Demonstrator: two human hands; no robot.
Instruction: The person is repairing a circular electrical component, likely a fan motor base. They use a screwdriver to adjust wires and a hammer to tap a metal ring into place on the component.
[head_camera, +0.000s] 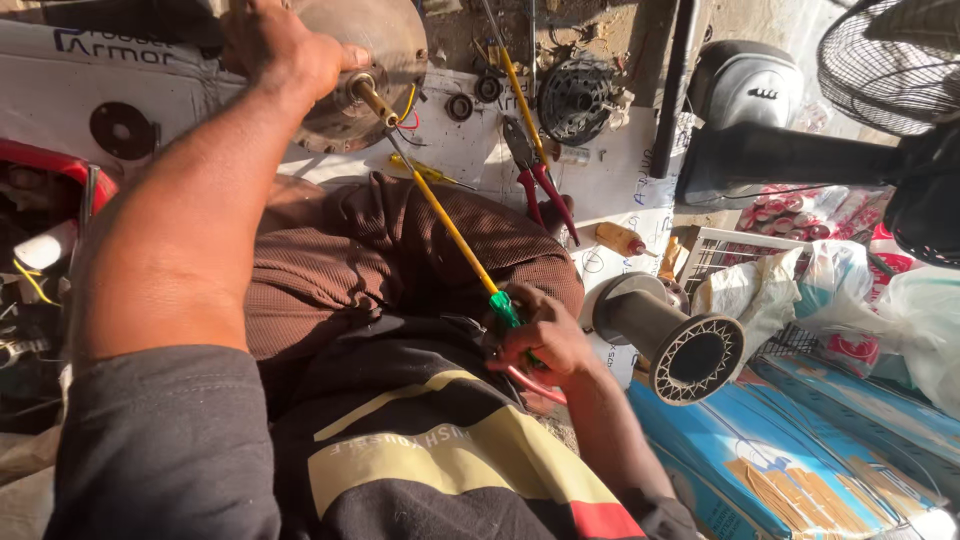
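My left hand (275, 48) grips the top of a round metal fan motor (385, 40) with a brass shaft sticking out toward me. My right hand (540, 335) is shut on the green handle of a long yellow-shafted screwdriver (450, 225), whose tip reaches up to the motor near its red and yellow wires. A red cable runs under my right hand. My knees in brown trousers lie between the two hands.
Red-handled pliers (535, 180), another yellow screwdriver (520, 95), a black round fan part (578, 98) and small rings lie on white cardboard ahead. A grey funnel-shaped fan housing (670, 335), blue boxes (800, 450), plastic bags and a black fan grille (885, 60) crowd the right.
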